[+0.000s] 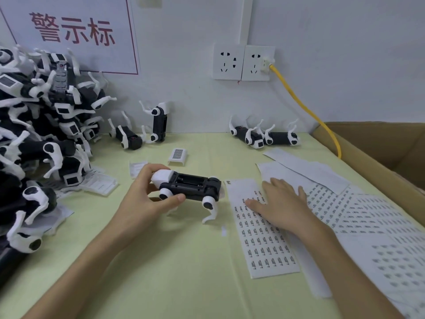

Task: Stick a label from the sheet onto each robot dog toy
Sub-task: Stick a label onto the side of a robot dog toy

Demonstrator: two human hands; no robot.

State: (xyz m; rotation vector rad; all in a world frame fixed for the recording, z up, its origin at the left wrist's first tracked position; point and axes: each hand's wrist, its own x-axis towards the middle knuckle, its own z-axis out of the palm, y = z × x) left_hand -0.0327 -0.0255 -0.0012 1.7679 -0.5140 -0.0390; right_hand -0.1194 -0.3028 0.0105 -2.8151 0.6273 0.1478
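Pale green counter (184, 272) against a white wall, with a red-lettered sign (73, 31) upper left and two wall sockets (243, 62), a yellow cable (305, 109) plugged into the right one and running down behind a cardboard box (379, 148) at the right edge.

Left hand (147, 194) grasping a robot dog toy (190, 187) near the counter's middle: thumb along the near side, fingers curled over the white end. Toy turned belly-up, open black battery bay on top, white legs hanging toward the counter.

Right hand (280, 203) released, lying flat with fingers straight and spread on the label sheet (262, 238), just right of the toy; fingertips on the upper rows of small printed labels. More label sheets (368, 215) fanned out further right, partly overlapping.

Big heap of black-and-white dog toys (39, 125) piled at the left. Two toys (142, 132) near the wall at centre, one standing on end; two more (264, 134) lying to the right. Small white cover (177, 156) beyond the held toy.
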